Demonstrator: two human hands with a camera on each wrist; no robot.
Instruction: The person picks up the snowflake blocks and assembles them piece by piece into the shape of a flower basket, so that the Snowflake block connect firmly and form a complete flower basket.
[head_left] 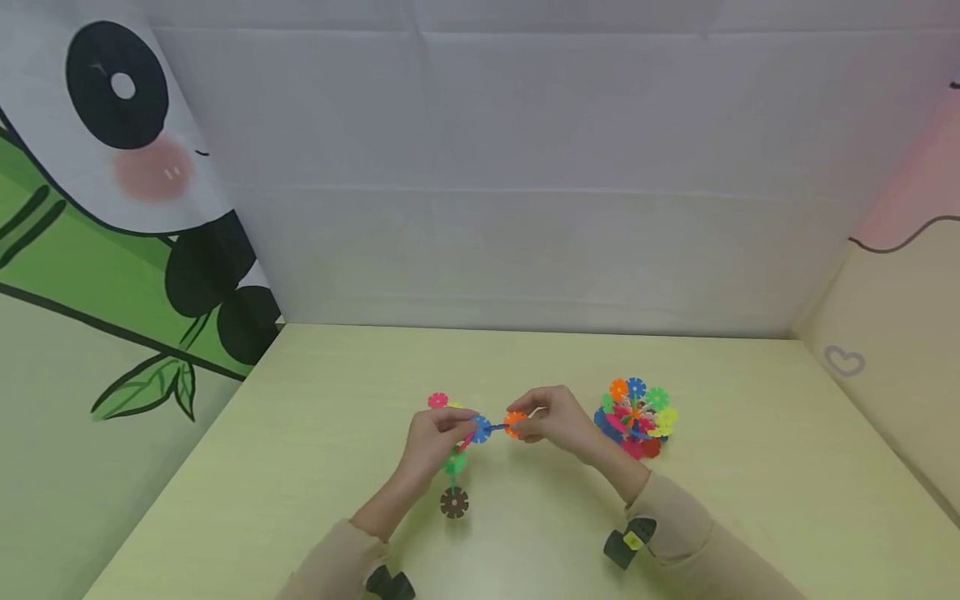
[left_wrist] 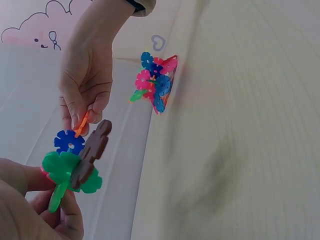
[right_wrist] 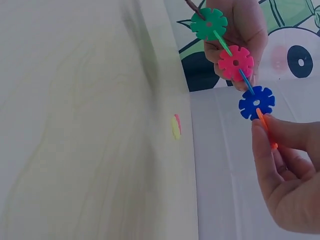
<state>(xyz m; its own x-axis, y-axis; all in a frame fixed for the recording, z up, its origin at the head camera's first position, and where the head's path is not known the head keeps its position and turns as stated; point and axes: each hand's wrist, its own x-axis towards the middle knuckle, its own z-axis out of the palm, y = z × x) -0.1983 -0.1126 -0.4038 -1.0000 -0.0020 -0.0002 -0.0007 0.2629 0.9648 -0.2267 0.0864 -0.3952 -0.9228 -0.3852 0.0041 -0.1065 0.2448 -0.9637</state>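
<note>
A chain of plastic snowflake discs hangs in the air between my two hands. My left hand (head_left: 429,447) pinches it near the pink disc (right_wrist: 236,63) and a blue disc (head_left: 481,429). From that hand a green disc (head_left: 454,463) and a brown disc (head_left: 453,502) dangle toward me. My right hand (head_left: 561,423) pinches an orange disc (head_left: 515,419) between thumb and fingers. In the right wrist view the orange disc's edge meets the dark blue disc (right_wrist: 256,103) at the chain's end.
To the right on the pale table (head_left: 750,467) lies a pile of colourful snowflake discs (head_left: 636,421). A loose pink disc (head_left: 438,400) and a yellow disc (right_wrist: 176,127) lie beyond my left hand. A white sheet (head_left: 525,183) rises behind the table.
</note>
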